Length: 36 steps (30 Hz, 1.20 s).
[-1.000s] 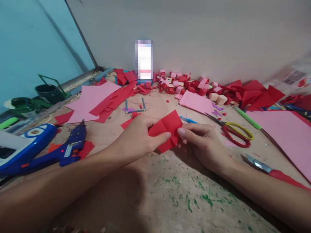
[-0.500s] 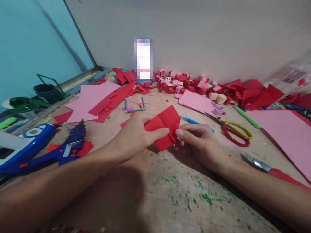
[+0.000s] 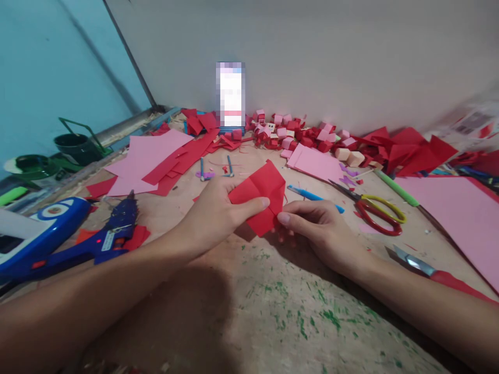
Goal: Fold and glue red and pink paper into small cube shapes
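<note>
Between my hands, above the table, is a creased piece of red paper. My left hand grips it from the left, thumb lying flat across its face and the other fingers hidden behind. On the right, my right hand pinches the paper's lower right edge between thumb and fingertips. A blue pen lies on the table just behind my right hand. Beyond my left hand is a small frame of dark sticks, partly covered by that hand.
A blue glue gun and tape dispenser lie left. Scissors, a utility knife and pink sheets lie right. Small red and pink paper boxes are heaped along the wall near a lit phone.
The red paper has turned slightly and shifted a little left and up, with both hands still on it. My right fingertips have moved slightly left and down with its edge.
</note>
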Tool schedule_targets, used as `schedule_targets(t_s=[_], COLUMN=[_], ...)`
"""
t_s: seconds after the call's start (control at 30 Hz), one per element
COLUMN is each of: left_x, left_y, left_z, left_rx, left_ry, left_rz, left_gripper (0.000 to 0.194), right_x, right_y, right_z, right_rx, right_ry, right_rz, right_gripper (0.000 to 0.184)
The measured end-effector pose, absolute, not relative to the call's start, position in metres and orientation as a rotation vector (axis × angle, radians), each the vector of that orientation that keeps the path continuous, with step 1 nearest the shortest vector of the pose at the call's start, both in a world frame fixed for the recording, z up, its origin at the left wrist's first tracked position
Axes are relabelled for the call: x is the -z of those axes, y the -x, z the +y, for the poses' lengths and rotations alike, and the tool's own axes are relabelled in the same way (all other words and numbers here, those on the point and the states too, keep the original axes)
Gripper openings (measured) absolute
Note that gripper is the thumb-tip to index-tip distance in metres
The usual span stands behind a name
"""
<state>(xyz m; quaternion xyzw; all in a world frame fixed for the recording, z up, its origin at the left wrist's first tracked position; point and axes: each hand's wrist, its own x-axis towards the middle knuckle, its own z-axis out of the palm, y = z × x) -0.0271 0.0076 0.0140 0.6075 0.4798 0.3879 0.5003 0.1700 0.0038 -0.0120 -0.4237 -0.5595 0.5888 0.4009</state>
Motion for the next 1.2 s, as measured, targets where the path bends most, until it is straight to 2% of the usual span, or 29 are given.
schedule_targets(t_s=[0.23, 0.5, 0.77, 0.9, 1.2], left_x=[-0.012, -0.018, -0.019, -0.019, -0.018], left_y=[0.029, 0.027, 0.028, 0.027, 0.029], left_z=[0.009, 0.008, 0.01, 0.009, 0.01], left_rx=[-0.96, -0.859, -0.826, -0.81, -0.79], left_ry=[-1.521, -1.51, -1.678, -1.727, -1.775], left_rz=[1.218, 1.105, 1.092, 1.086, 1.095], left_gripper=[0.022, 0.011, 0.023, 0.024, 0.02], right_x=[0.01, 0.011, 0.012, 0.015, 0.023], right_y=[-0.168, -0.171, -0.17, -0.17, -0.174], right_z=[0.004, 0.003, 0.002, 0.002, 0.004], right_rx=[-1.488, -1.439, -1.434, -1.461, -1.563], right_ry=[1.075, 1.081, 1.036, 1.02, 1.037], right_rz=[-1.431, -1.44, -1.418, -1.352, -1.204], right_gripper=[0.028, 0.027, 0.028, 0.034, 0.028])
